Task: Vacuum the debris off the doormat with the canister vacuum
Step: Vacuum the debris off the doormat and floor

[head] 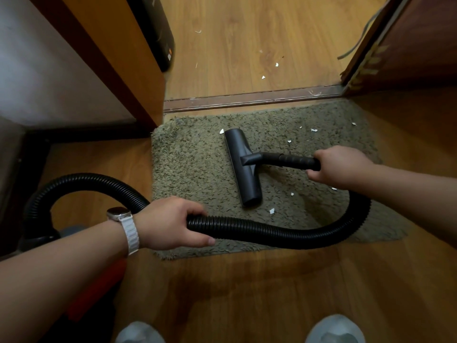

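Black ribbed vacuum hose [272, 233] loops across the near edge of the shaggy grey-green doormat [193, 164], the left hand [170, 224] curled around it. Beyond, the right hand [338, 167] grips the black wand [291, 160]; its flat floor head [243, 167] lies on the mat among white debris flakes [272, 210].

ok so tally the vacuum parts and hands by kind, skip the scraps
hose: 1
wand: 1
floor head: 1
canister: 1, mostly hidden under the left arm
hands: 2, left hand with its grip on the hose, right hand on the wand
total: 6
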Motion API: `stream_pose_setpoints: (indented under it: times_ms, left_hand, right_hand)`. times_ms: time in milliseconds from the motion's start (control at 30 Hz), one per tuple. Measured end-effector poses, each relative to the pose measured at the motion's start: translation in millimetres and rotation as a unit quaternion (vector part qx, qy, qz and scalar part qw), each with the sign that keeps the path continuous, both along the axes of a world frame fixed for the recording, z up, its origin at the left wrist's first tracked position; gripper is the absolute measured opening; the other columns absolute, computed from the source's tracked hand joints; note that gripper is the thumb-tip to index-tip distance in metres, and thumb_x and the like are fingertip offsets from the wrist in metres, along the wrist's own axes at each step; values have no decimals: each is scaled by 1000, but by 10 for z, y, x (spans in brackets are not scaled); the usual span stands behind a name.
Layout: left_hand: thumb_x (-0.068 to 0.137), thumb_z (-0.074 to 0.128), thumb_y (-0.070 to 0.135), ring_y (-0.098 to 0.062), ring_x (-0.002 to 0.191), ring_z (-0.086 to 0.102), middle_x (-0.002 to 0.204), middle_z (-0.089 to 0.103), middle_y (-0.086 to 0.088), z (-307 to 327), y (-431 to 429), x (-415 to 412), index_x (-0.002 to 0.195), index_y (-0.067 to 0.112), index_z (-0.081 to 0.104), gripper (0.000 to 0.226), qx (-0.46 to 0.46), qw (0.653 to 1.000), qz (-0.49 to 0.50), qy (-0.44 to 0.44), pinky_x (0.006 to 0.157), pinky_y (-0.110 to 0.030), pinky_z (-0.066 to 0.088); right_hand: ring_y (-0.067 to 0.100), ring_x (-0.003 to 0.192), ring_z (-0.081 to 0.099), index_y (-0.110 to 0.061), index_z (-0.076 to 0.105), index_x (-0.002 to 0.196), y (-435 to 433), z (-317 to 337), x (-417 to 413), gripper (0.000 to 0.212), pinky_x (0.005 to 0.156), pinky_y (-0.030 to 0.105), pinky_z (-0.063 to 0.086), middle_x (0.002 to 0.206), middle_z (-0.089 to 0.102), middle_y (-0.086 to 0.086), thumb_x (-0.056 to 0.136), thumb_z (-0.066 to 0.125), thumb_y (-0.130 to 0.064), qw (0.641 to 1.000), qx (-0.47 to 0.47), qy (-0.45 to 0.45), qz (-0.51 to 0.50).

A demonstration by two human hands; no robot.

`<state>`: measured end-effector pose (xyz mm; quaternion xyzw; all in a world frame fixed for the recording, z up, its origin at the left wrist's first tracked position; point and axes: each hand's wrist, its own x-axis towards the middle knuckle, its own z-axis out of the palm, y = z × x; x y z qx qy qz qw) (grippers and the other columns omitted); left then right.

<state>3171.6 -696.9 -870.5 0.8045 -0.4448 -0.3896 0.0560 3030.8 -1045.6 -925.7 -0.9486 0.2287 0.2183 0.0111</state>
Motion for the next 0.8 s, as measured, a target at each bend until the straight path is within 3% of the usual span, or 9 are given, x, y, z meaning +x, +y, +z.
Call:
stream_pose_setpoints:
  times_ms: [133,300,533,667,800]
  left_hand:
    - [60,54,86,-6,63,60,70,65,7,0,3,4,94,34,66,63,3,1000,1,3,55,-20,45]
    - [60,52,87,-6,64,60,70,65,7,-17,1,4,92,35,65,62,-4,1000,-3,2,55,-21,45]
    - [50,45,99,-5,65,62,68,65,9,19,-39,12,87,42,63,70,-28,999,25,19,56,-21,48]
    - [44,42,101,-4,60,62,69,66,15,58,-84,5,85,43,63,74,-34,998,49,34,53,-19,46]
    - [45,45,102,-6,61,62,69,67,9,74,-102,21,86,38,66,79,-42,997,57,25,57,-28,51]
  right_hand:
    - [14,63,55,-27,56,90,-28,-60,0,29,52,27,42,72,57,-6,89,54,-56,1000,-10,-16,25]
    - [13,61,57,-25,58,90,-84,-151,-71,30,51,26,44,70,59,-4,88,55,-55,1000,17,-17,6]
    - [16,64,61,-27,60,83,-231,-157,-117,26,53,29,50,71,63,-1,86,62,-53,994,68,-27,-87]
    - [17,64,60,-24,63,87,-348,-138,-85,29,48,25,41,72,63,1,86,62,-53,991,51,-39,-117]
    - [19,65,60,-21,62,85,-379,-158,-36,31,50,26,42,72,62,2,87,63,-52,990,50,-43,-124]
